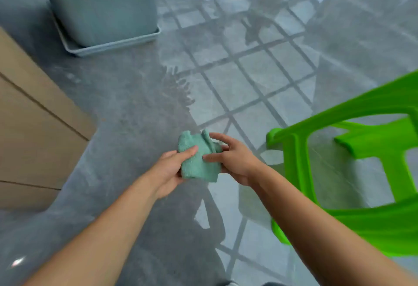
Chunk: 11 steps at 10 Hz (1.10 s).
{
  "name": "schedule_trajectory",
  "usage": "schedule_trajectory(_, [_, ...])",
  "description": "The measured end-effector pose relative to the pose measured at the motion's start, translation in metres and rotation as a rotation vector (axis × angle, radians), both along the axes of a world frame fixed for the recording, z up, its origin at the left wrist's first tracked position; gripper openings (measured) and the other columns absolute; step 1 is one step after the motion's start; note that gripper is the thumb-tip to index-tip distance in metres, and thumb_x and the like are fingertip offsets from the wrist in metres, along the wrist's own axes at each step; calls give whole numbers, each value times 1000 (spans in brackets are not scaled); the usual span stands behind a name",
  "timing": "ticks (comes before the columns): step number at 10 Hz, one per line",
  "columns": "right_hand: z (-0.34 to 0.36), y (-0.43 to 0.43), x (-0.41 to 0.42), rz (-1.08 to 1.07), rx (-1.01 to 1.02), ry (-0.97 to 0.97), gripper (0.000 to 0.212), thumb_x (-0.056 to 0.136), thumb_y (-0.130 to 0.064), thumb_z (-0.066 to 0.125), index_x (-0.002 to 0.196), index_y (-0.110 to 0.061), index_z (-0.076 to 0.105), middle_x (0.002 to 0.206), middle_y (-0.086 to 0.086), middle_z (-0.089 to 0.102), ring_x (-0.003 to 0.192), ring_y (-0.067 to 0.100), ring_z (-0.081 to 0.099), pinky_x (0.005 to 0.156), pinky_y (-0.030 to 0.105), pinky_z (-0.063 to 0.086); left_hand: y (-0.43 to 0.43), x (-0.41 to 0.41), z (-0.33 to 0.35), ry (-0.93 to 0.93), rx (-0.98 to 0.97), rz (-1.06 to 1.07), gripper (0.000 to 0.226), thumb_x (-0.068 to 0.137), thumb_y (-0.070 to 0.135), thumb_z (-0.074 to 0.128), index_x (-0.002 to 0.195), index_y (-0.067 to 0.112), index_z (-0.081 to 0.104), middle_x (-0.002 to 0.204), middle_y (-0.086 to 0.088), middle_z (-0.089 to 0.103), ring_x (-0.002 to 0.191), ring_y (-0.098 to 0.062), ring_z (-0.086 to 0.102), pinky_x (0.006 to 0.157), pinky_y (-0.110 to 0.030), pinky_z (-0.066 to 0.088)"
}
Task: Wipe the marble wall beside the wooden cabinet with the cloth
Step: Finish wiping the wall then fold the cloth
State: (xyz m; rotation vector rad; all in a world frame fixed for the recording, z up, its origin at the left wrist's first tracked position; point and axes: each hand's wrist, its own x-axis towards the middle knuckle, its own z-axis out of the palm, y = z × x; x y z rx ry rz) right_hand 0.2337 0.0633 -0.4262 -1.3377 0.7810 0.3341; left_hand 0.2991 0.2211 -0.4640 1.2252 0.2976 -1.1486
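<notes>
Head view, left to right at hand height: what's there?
Wooden cabinet → left hand → cloth → right hand → green plastic chair. Both hands grip the cloth.

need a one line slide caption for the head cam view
Both hands, left hand and right hand, hold a teal cloth above a glossy grey floor, green plastic chair alongside.

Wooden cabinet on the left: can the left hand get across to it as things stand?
Probably yes. The left hand shares the cloth with the right hand, and only bare floor shows between it and the wooden cabinet.
</notes>
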Motion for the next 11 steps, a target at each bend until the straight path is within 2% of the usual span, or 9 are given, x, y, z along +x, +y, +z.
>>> schedule_trajectory(1, [84,-20,-51,-158,-34,14,56,74,9,74,122,-18,64,121,21,65,101,31,68,86,40,57,-33,-34,82,56,8,-86,39,85,18,69,122,5,65,116,-16,75,101,-29,73,79,-43,62])
schedule_trajectory(3, [292,-42,-139,-63,-492,88,60,74,-7,78,129,-22,60,118,-8,62,102,-2,54,81,-4,37,-81,-104,281,109,71,-247,33,88,5,64,120,6,63,107,-11,75,89,-25,72,76,-43,59])
schedule_trajectory(4, [372,-75,-175,-125,-575,106,58,75,-5,76,128,-21,60,117,-6,63,102,5,58,91,12,46,-119,-132,361,213,55,-268,27,86,2,65,113,7,65,100,-10,78,82,-24,76,62,-38,60])
schedule_trajectory(5, [409,-117,-208,-291,-558,159,54,75,-1,74,122,-25,62,112,0,66,82,14,63,81,33,56,-173,-156,403,265,55,-307,31,85,-1,64,115,4,63,108,-15,76,91,-31,75,65,-44,61])
schedule_trajectory(6, [402,-157,-236,-404,-625,214,51,76,-2,73,117,-29,63,107,-3,64,70,15,61,73,33,57,-230,-183,403,258,85,-360,41,86,-2,61,126,4,59,121,-17,71,104,-35,69,79,-49,58])
schedule_trajectory(7, [372,-188,-257,-431,-776,240,51,77,-1,69,122,-23,62,112,-2,64,93,24,64,88,43,55,-274,-208,374,264,91,-382,45,86,-4,58,130,6,56,118,-14,70,100,-30,68,89,-49,56])
schedule_trajectory(8, [337,-202,-275,-142,-834,326,68,79,-4,68,142,-18,47,147,18,40,134,33,41,109,33,34,-292,-226,339,153,246,-287,62,82,-1,60,141,9,43,124,-15,64,108,-31,65,98,-47,53])
schedule_trajectory(10, [328,-191,-277,296,-873,581,78,83,-25,61,151,-33,24,162,19,5,143,40,20,117,47,26,-250,-218,341,11,435,-343,59,79,7,68,134,11,48,134,-16,59,117,-36,63,103,-53,50])
schedule_trajectory(11, [360,-181,-253,303,-796,591,65,85,-22,56,147,-23,36,152,21,35,134,38,38,109,44,38,-212,-189,379,-128,573,-519,41,81,24,70,119,15,60,124,-15,68,114,-33,64,100,-46,52])
